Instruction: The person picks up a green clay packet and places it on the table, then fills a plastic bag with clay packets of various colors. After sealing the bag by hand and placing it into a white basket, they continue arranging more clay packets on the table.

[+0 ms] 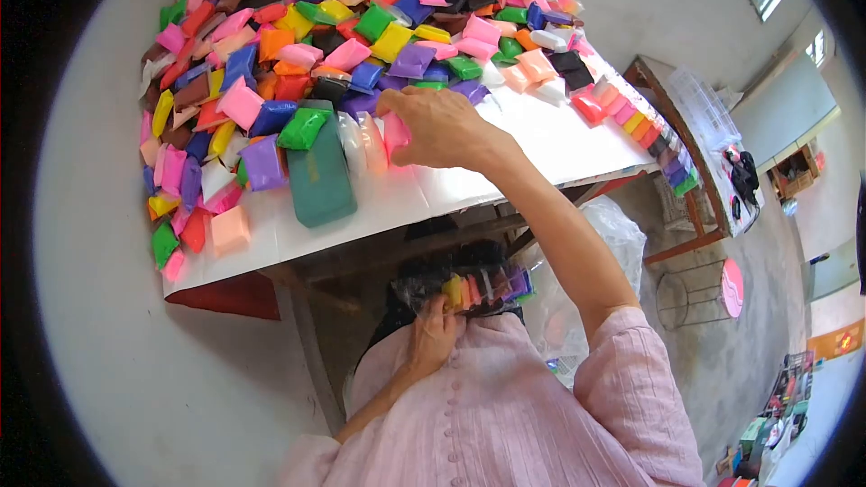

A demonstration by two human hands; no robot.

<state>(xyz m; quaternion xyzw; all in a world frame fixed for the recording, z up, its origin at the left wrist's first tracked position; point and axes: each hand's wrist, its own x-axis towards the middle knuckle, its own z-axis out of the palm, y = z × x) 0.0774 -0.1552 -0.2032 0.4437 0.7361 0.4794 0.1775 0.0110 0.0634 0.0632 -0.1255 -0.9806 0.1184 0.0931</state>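
Observation:
My right hand [442,126] is stretched over the table's front edge, its fingers curled round a pink packet [396,133]. Beside it stand a pale peach packet [372,142] and a white packet [351,140], next to a long green block [322,182]. A green packet [303,129] lies on top of that block. Down at my lap, my left hand [435,335] is closed on the edge of a clear plastic bag [410,293]. Inside the bag a row of colourful packets [487,289] shows yellow, pink, brown and purple; the fingertips are partly hidden.
A large heap of colourful packets [361,27] covers much of the white table [541,140]. Rows of packets [645,131] line its right edge. A clear plastic sack [604,239] hangs below. To the right stand a wooden table [686,239] and a pink-topped stool [732,289].

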